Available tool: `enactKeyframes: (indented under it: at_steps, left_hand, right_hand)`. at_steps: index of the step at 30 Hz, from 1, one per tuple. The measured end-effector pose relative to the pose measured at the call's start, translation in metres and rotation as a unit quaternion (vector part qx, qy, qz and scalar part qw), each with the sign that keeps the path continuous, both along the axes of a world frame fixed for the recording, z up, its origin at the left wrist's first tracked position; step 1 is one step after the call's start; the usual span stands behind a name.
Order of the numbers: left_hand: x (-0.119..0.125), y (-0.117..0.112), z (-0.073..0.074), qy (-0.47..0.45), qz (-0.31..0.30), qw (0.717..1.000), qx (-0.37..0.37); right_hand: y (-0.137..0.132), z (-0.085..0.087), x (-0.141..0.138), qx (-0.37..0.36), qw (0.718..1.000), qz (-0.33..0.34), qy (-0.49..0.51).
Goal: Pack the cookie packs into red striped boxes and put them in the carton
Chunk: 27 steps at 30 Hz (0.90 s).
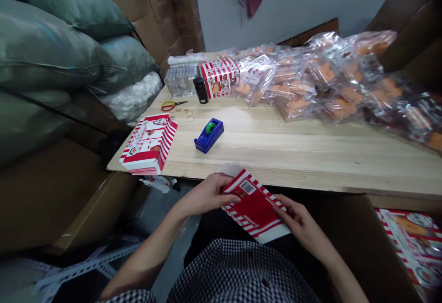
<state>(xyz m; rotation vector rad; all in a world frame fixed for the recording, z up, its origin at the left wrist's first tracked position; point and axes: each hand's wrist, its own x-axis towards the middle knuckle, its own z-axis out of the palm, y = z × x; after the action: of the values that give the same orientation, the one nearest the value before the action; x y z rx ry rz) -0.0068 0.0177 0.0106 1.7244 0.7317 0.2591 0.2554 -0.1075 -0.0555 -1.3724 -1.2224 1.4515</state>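
A flattened red-and-white striped carton (253, 204) with a barcode is held above my lap, just off the table's front edge. My left hand (209, 195) grips its left side, thumb lying across the printed face. On the opposite side my right hand (299, 218) has its fingers closed on the striped edge. Further left, a stack of matching flat cartons (147, 144) lies at the table corner. A blue tape dispenser (209, 135) with a green roll stands on the table beyond my hands.
Along the back of the table (258, 146) are clear plastic boxes (181, 79), a black bottle (200, 90), a made-up striped box (221, 77) and many bagged orange items (297, 102). Scissors (169, 106) lie left. An open cardboard box (373, 247) stands at right; big sacks (48, 59) are piled left.
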Motion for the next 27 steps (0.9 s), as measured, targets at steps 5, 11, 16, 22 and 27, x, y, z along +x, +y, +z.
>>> enactKeyframes:
  at_steps: [5, 11, 16, 22, 27]
  left_hand:
    - [0.003, 0.015, 0.008, -0.011, -0.094, 0.968, -0.231]
    - [0.024, 0.025, -0.012, -0.045, 0.082, 0.916, -0.389]
    - [0.041, 0.029, -0.014, -0.055, 0.095, 0.912, -0.395]
    - [0.029, -0.006, 0.021, -0.063, 0.268, 0.953, 0.128]
    - [0.046, -0.076, -0.007, -0.083, 0.372, 0.917, 0.119]
  right_hand:
    - [0.008, 0.012, 0.011, -0.021, 0.997, 0.064, 0.022]
    - [0.011, -0.004, -0.020, 0.157, 0.947, 0.017, -0.278]
    - [0.013, -0.016, -0.047, 0.202, 0.892, 0.004, -0.404]
    - [0.016, 0.005, -0.040, 0.133, 0.943, -0.097, -0.291]
    - [0.018, 0.013, -0.044, 0.082, 0.949, -0.228, -0.202]
